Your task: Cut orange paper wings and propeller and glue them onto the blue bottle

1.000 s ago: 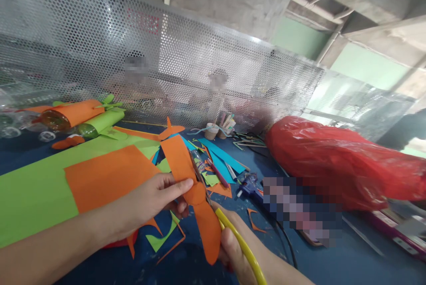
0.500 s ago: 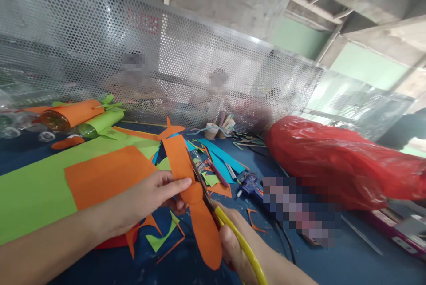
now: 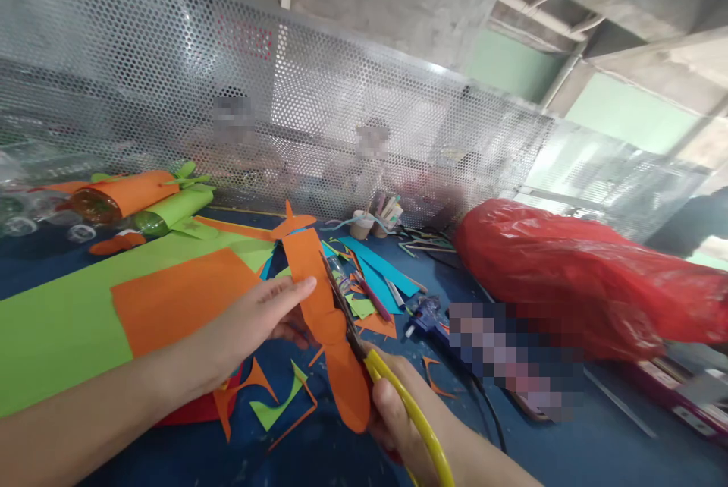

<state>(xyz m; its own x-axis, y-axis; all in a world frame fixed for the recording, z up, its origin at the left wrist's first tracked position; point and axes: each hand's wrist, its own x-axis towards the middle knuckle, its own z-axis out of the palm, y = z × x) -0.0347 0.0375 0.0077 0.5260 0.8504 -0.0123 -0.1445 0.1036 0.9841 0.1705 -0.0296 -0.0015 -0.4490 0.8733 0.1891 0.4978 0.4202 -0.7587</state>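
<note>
A long orange paper piece [image 3: 348,384] with a rounded lower lobe and a straight-edged upper part is pinched in my left hand [image 3: 284,309], thumb on top and fingers beneath. My right hand [image 3: 398,411] grips scissors [image 3: 418,415] with yellow handles. Their dark blades lie along the right side of the orange paper, pointing up and away from me. Part of the blades overlaps the paper edge. Under my left forearm lies a larger orange sheet [image 3: 182,297] on a light green sheet [image 3: 62,328].
Orange and green scraps [image 3: 278,396] litter the blue table [image 3: 318,464]. A blue glue gun [image 3: 429,320] with a cord lies right, near a blurred phone-like object. Beyond are a red plastic bag [image 3: 557,282], cups of pens [image 3: 362,224], paper-wrapped bottles [image 3: 136,195] and a perforated metal screen [image 3: 341,77].
My left thumb has shifted slightly up and left on the orange paper. The paper's lower lobe has moved up and left. The scissors stay almost in place.
</note>
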